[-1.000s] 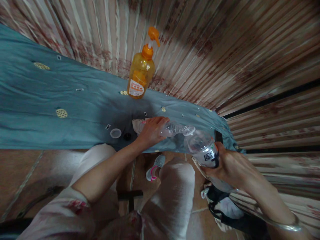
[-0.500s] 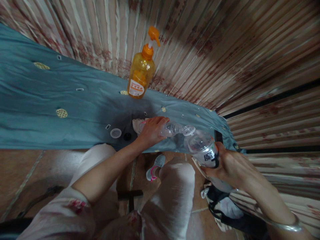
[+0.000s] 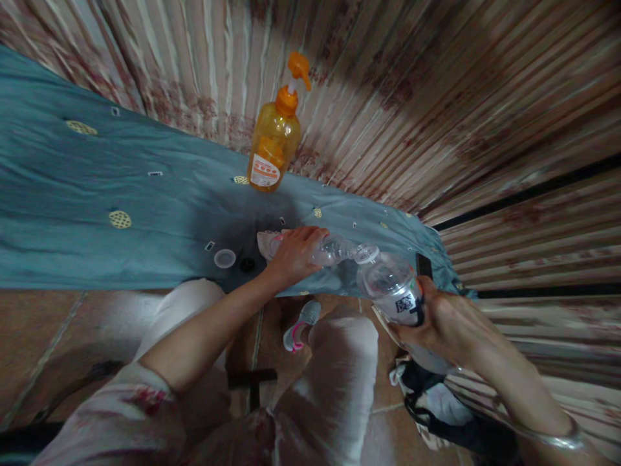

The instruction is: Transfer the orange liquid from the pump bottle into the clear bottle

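Observation:
My left hand (image 3: 297, 255) is wrapped round a small clear plastic bottle (image 3: 334, 250) lying on its side, its neck pointing right. A larger clear plastic bottle (image 3: 388, 279) with a printed label is gripped by my right hand (image 3: 434, 320) and tilted toward the left. The two bottle mouths meet, or nearly so; whether liquid passes between them I cannot make out. Left of my left hand, on the teal cloth (image 3: 165, 259), are a white round cap (image 3: 224, 259) and a small dark round piece (image 3: 247, 265). A pale pink-and-white item (image 3: 266, 243) shows partly behind my left hand.
An orange pump bottle (image 3: 274, 139) stands at the back of the cloth against a pleated curtain (image 3: 369, 97). A dark flat object (image 3: 424, 265) lies beyond my right hand. Below right is a dark bag (image 3: 436, 401); my knees are under the cloth's front edge.

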